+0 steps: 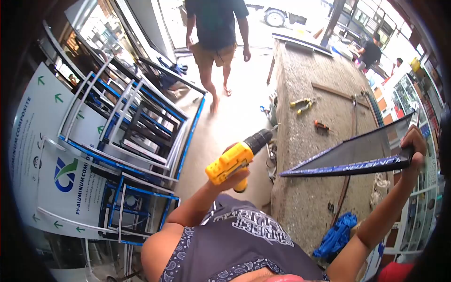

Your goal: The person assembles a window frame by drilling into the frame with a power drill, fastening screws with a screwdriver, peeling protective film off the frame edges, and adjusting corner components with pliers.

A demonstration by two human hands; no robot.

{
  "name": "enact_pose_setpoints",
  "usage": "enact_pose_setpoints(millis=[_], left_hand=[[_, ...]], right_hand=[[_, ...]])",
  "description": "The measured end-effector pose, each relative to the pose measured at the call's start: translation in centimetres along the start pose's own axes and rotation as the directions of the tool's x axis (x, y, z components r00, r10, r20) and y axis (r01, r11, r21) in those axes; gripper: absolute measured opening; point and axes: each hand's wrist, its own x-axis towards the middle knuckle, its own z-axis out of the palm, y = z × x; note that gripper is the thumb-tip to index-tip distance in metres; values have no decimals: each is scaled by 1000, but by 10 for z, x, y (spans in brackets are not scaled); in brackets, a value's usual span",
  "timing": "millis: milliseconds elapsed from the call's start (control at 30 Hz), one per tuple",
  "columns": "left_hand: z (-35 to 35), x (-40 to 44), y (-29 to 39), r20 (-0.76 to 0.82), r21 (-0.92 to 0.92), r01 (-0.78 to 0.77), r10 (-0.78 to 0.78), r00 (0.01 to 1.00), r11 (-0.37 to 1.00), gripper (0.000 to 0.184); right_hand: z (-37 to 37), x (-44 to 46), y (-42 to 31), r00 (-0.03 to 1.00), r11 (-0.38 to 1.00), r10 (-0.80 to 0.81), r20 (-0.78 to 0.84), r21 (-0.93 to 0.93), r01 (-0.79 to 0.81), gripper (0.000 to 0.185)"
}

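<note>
My left hand (238,177) is wrapped round the handle of a yellow and black power drill (231,162), held in the air left of the workbench, its bit pointing up and right. On the right, my right hand (414,143) grips the corner of a dark framed mesh screen (361,149). The screen is tilted above the bench, its narrow tip at the bench's left edge. Blue and white printed film runs along its frame. Yellow-handled pliers (303,104) and an orange and black screwdriver (322,126) lie on the workbench (300,197) beyond the screen.
Stacked metal frames (136,127) and composite panels (70,188) stand at the left. A person (217,37) stands ahead, beyond the drill. Blue cloth (337,235) lies on the bench's near end. Another person (370,52) is at the back right, near glass cases (406,101).
</note>
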Motion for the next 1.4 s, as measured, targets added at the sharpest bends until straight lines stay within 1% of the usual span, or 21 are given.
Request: enact_pose_setpoints(millis=[33, 100, 200, 300, 367, 433, 467, 533, 567, 633, 700, 767, 833, 933, 1000, 1067, 1100, 1167, 1267, 1333, 1400], left_hand=[[7, 5, 18, 71, -155, 21, -10, 997, 988, 82], [22, 14, 44, 92, -304, -99, 132, 987, 948, 83], [46, 27, 83, 164, -338, -137, 202, 966, 931, 85], [42, 20, 77, 421, -466, 303, -93, 902, 831, 88], [59, 15, 76, 348, -382, 326, -192, 918, 865, 92], [66, 14, 65, 335, -158, 128, -68, 940, 979, 93], [65, 13, 66, 364, -187, 157, -80, 928, 970, 92], [71, 13, 77, 370, -239, 168, -70, 927, 956, 90], [73, 14, 80, 375, -265, 178, -69, 925, 948, 90], [72, 16, 79, 352, -227, 80, 5, 936, 971, 86], [70, 21, 73, 333, -116, -15, 53, 942, 993, 78], [73, 26, 81, 349, -85, 86, -51, 936, 993, 66], [87, 35, 93, 388, -130, 313, -242, 889, 941, 55], [112, 48, 123, 419, -276, 693, -566, 710, 666, 44], [131, 58, 148, 429, -366, 838, -725, 539, 406, 41], [140, 61, 160, 419, -377, 883, -798, 433, 281, 42], [144, 63, 163, 417, -345, 896, -810, 412, 278, 45], [135, 52, 153, 329, -148, 869, -806, 493, 471, 42], [128, 44, 145, 478, -75, 821, -702, 528, 566, 48], [132, 46, 147, 611, -8, 676, -531, 587, 737, 50], [140, 52, 152, 686, 22, 421, -321, 653, 907, 52]], right_hand=[[-1, -2, 1, 1000, 1000, 6, 7, -3, -6, 92], [2, -4, -3, 999, 999, -19, -45, -30, 18, 91], [-6, -7, 1, 997, 997, -73, -2, -34, 73, 88], [-4, -9, 6, 999, 998, -51, -4, -22, 51, 86], [-7, -7, 7, 996, 997, -73, 50, 4, 73, 80], [-13, -2, 1, 990, 997, -74, 120, 3, 74, 76], [-20, 2, -3, 981, 998, -67, 179, 7, 67, 65], [-7, 6, -7, 991, 990, -131, 32, -38, 132, 57], [-8, 10, -2, 983, 983, -177, 57, -49, 180, 51], [-10, 20, 8, 958, 960, -267, 107, -64, 274, 40], [-16, 3, 44, 990, 986, -56, 130, 163, 34, 40], [-11, -2, 39, 974, 952, 218, 63, 206, -227, 35], [-2, 4, 10, 991, 986, 136, -18, 101, -133, 39], [1, 5, -6, 998, 994, -16, -60, 111, 22, 40], [-2, 6, -7, 995, 986, -86, -47, 139, 92, 37], [-1, 7, -8, 993, 979, -107, -46, 172, 113, 36], [-2, 6, -9, 994, 980, -103, -44, 166, 109, 36], [-4, 2, -7, 995, 982, -95, -33, 163, 99, 36], [-3, -1, -8, 996, 982, -65, -53, 173, 74, 38], [-5, -1, -6, 997, 981, -56, -47, 184, 64, 38], [-4, 0, -8, 998, 980, -45, -55, 189, 54, 38]])
